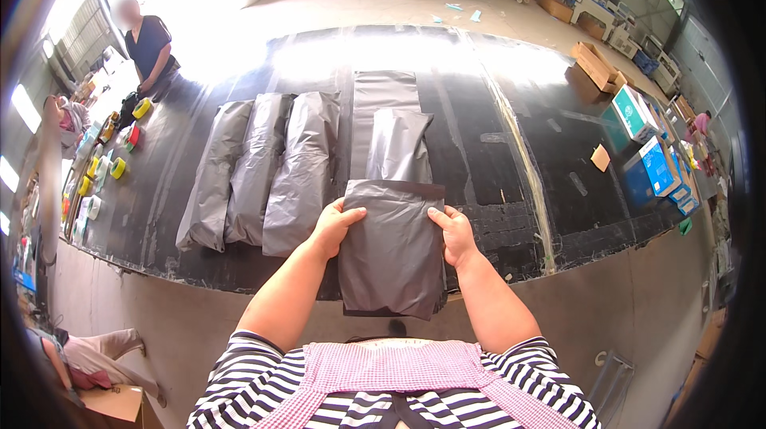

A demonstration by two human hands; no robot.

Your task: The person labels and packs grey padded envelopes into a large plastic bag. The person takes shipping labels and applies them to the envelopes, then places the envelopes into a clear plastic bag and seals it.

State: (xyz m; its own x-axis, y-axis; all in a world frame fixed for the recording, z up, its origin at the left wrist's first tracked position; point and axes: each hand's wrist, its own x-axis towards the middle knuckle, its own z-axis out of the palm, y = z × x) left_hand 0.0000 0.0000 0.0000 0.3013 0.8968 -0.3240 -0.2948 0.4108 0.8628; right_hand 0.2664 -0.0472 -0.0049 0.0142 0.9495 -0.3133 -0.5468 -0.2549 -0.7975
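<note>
Both the left hand [335, 225] and right hand [455, 233] are pinching the grey mailer bag [391, 253] by its top corners, so it is hanging half off the black surface's [519, 213] near edge, where the slick film could be slipping free and sliding to the floor.

Grey mailer bag [391, 249], black table [479, 150]

Both hands are gripping a grey poly bag [391, 249] by its sides, left hand [335, 225] and right hand [453, 233]. Three stuffed grey bags [259, 170] are lying alongside on the black table [519, 150].
</note>
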